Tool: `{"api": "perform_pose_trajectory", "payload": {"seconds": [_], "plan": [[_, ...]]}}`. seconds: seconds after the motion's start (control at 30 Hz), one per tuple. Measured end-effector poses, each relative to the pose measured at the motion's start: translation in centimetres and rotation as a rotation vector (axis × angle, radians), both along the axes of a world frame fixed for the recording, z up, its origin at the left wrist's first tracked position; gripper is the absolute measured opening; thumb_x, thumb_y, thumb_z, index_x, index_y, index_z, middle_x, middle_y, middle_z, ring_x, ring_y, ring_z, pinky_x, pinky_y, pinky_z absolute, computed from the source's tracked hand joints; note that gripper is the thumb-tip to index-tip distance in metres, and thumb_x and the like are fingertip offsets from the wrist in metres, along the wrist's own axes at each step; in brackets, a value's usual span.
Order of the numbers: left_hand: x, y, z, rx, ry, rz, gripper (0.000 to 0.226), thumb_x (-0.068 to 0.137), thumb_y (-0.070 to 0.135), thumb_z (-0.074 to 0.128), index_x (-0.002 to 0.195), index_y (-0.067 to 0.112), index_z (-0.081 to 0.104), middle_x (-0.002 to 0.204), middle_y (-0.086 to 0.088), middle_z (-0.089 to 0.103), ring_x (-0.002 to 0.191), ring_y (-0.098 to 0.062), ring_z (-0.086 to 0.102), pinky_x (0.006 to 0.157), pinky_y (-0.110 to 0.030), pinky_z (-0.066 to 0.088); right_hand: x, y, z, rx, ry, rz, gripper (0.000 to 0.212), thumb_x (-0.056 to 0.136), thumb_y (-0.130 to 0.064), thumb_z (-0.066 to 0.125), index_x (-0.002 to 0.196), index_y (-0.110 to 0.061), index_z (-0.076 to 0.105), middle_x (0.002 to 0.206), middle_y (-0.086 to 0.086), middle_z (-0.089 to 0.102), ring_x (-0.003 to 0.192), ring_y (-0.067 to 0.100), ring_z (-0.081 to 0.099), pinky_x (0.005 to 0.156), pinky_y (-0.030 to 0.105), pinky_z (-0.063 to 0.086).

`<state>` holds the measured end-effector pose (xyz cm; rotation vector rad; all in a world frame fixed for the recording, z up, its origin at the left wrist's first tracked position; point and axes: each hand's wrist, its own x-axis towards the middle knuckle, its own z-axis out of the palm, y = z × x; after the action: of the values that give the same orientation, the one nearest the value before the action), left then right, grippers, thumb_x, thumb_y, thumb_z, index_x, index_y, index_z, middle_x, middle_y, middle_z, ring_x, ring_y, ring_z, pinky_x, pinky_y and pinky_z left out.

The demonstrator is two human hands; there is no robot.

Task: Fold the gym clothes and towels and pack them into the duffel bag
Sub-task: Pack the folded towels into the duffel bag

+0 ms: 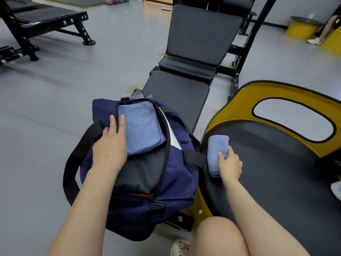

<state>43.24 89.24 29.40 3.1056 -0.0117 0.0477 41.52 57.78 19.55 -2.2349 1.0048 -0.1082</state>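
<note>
A navy duffel bag stands unzipped on the floor beside a black bench. Inside it a folded blue towel lies on top of dark folded clothing. My left hand rests flat on the bag's left rim, with straight fingers touching the towel's edge. To the right, a second blue towel, rolled up, lies on the black seat pad. My right hand grips this rolled towel from its near side.
A black adjustable bench stretches away behind the bag. The seat at right has a yellow shell. Another black machine stands at the far left on grey floor. My bare knee is at the bottom. A person's leg shows far right.
</note>
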Motion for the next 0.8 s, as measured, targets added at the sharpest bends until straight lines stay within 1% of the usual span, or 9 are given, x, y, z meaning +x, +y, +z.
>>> {"api": "perform_pose_trajectory", "payload": {"seconds": [0.07,0.17,0.33,0.43,0.5,0.53,0.6,0.67,0.8], "plan": [[0.0,0.0,0.1,-0.001,-0.003,-0.001,0.08,0.09,-0.001,0.039,0.15,0.014,-0.01,0.159,-0.013,-0.005,0.137,-0.028,0.028,0.085,-0.034,0.045,0.1,-0.4,-0.3,-0.001,0.071,-0.001,0.053,0.099,-0.04,0.041,0.149,-0.03,0.026,0.147,0.013,0.035,0.131,0.035,0.034,0.105,0.049,0.033],[-0.1,0.0,0.2,-0.005,-0.001,0.0,0.079,0.09,-0.002,0.038,0.151,0.014,-0.009,0.159,-0.013,-0.005,0.136,-0.029,0.029,0.084,-0.034,0.045,0.3,-0.7,-0.4,0.109,0.117,0.001,0.059,0.098,-0.043,0.042,0.151,-0.031,0.02,0.146,0.016,0.035,0.132,0.038,0.034,0.104,0.052,0.035],[-0.1,0.2,0.5,-0.043,0.0,0.009,0.077,0.09,-0.002,0.038,0.151,0.013,-0.006,0.159,-0.011,-0.004,0.133,-0.029,0.035,0.08,-0.034,0.043,0.7,-0.9,0.2,0.265,0.13,-0.056,0.079,0.09,-0.047,0.056,0.149,-0.009,0.019,0.146,0.017,0.037,0.134,0.038,0.035,0.102,0.049,0.037],[0.0,0.5,0.9,-0.126,0.034,0.037,0.079,0.088,-0.006,0.036,0.152,0.02,-0.001,0.16,-0.004,-0.003,0.113,-0.033,0.05,0.067,-0.032,0.037,0.4,-0.9,0.3,0.31,0.121,-0.083,0.069,0.086,-0.049,0.06,0.134,-0.003,0.04,0.131,0.017,0.05,0.12,0.036,0.048,0.091,0.043,0.042],[0.3,1.1,1.2,-0.191,0.053,0.044,0.082,0.085,-0.009,0.035,0.152,0.028,0.008,0.16,0.0,-0.001,0.093,-0.031,0.052,0.063,-0.033,0.036,0.2,-0.8,0.5,0.31,0.062,-0.079,0.056,0.086,-0.046,0.063,0.12,-0.004,0.051,0.12,0.015,0.056,0.105,0.031,0.053,0.079,0.037,0.043],[0.5,1.4,1.2,-0.222,0.06,0.051,0.082,0.083,-0.01,0.035,0.151,0.029,0.012,0.16,0.001,0.0,0.093,-0.031,0.052,0.064,-0.034,0.037,0.1,-0.7,0.7,0.305,0.019,-0.068,0.047,0.086,-0.042,0.064,0.112,-0.005,0.053,0.115,0.014,0.058,0.097,0.029,0.054,0.074,0.035,0.042],[0.6,1.9,1.2,-0.283,0.071,0.071,0.079,0.082,-0.012,0.033,0.151,0.024,0.019,0.16,0.003,0.002,0.11,-0.033,0.051,0.074,-0.037,0.042,0.2,-0.4,1.2,0.282,-0.072,-0.047,0.034,0.085,-0.036,0.066,0.099,-0.008,0.052,0.109,0.016,0.059,0.088,0.026,0.053,0.065,0.033,0.039],[0.7,1.9,1.4,-0.322,0.074,0.082,0.076,0.082,-0.012,0.03,0.151,0.019,0.02,0.16,0.003,0.004,0.127,-0.034,0.043,0.091,-0.041,0.043,0.2,0.0,1.9,0.259,-0.159,-0.038,0.031,0.083,-0.034,0.066,0.097,-0.011,0.051,0.108,0.017,0.058,0.089,0.028,0.054,0.066,0.033,0.039],[0.6,1.6,1.8,-0.339,0.095,0.089,0.075,0.083,-0.012,0.029,0.151,0.017,0.017,0.16,0.002,0.002,0.133,-0.031,0.037,0.098,-0.041,0.04,0.0,1.2,4.5,0.267,-0.286,-0.008,0.03,0.087,-0.031,0.064,0.109,-0.014,0.052,0.102,0.006,0.057,0.091,0.025,0.054,0.067,0.032,0.039]]}}
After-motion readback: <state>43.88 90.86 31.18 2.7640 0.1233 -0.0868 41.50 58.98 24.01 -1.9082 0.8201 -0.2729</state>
